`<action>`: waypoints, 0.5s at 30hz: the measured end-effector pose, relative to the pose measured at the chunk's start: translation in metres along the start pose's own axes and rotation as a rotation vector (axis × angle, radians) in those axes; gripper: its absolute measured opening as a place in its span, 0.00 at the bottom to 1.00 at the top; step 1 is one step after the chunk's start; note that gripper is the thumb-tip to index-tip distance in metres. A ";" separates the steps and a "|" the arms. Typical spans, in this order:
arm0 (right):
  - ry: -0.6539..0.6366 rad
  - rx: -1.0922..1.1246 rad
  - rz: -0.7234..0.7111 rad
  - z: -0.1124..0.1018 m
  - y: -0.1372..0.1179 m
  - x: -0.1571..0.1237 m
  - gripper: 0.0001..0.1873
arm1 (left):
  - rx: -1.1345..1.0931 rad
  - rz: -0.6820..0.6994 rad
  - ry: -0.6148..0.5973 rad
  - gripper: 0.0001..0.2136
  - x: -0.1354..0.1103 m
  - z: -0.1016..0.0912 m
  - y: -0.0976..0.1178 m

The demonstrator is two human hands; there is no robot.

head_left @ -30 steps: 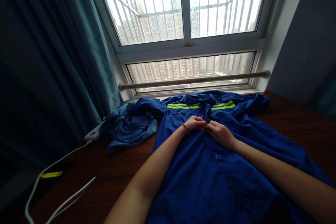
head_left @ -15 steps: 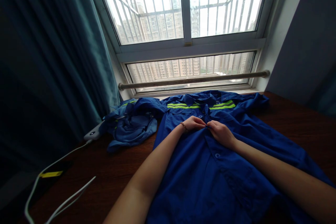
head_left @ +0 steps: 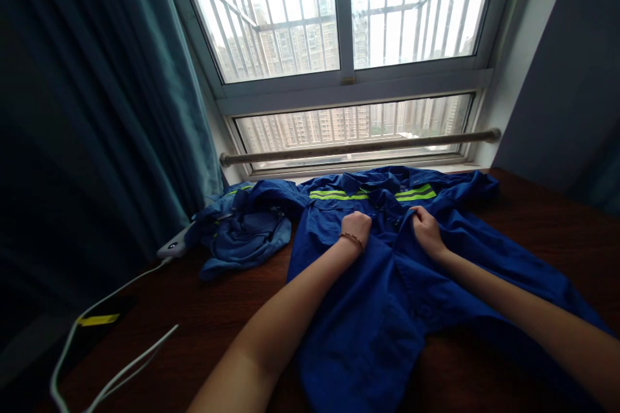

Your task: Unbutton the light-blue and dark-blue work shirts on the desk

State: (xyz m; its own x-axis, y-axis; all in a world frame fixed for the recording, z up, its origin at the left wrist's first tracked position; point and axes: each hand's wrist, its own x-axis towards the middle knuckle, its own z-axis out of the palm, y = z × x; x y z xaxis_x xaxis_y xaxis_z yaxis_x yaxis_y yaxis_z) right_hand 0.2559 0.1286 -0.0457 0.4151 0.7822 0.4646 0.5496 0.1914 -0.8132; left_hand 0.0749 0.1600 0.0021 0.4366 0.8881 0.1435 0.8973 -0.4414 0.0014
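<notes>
A blue work shirt (head_left: 368, 310) with yellow-green reflective stripes lies spread on a dark wooden table (head_left: 208, 316), collar toward the window. My left hand (head_left: 357, 226), with a thin bracelet at the wrist, is closed on the shirt's left front panel below the stripe. My right hand (head_left: 424, 226) is closed on the right front panel. The two hands are apart and the fabric between them is bunched and pulled up toward the collar.
A second crumpled blue garment (head_left: 242, 232) lies left of the shirt. A small white device (head_left: 173, 246) with white cables (head_left: 97, 335) sits near the teal curtain (head_left: 97, 110). A metal rail (head_left: 358, 146) runs along the barred window.
My hands, pinched together at the shirt's placket before, have moved apart and up toward the collar. The shirt's lower part has slid up the table, baring wood at the lower right.
</notes>
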 end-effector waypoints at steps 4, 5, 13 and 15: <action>0.003 0.121 0.099 0.000 0.013 0.008 0.14 | -0.029 0.304 0.244 0.13 -0.014 0.016 0.025; -0.003 0.134 0.104 0.000 0.014 0.008 0.14 | -0.086 0.401 0.275 0.12 -0.015 0.019 0.027; -0.018 0.169 0.119 -0.002 0.012 0.007 0.16 | -1.264 0.306 -0.327 0.15 -0.007 0.025 0.026; -0.020 0.171 0.123 -0.001 0.012 0.007 0.16 | -1.338 0.283 -0.514 0.18 -0.006 0.021 0.023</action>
State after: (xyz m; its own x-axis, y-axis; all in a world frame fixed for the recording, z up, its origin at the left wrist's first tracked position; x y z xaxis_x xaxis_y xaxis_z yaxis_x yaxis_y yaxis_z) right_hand 0.2659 0.1356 -0.0516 0.4561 0.8173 0.3521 0.3634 0.1901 -0.9120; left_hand 0.0944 0.1470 -0.0198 0.8166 0.5734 -0.0666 0.1760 -0.1374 0.9748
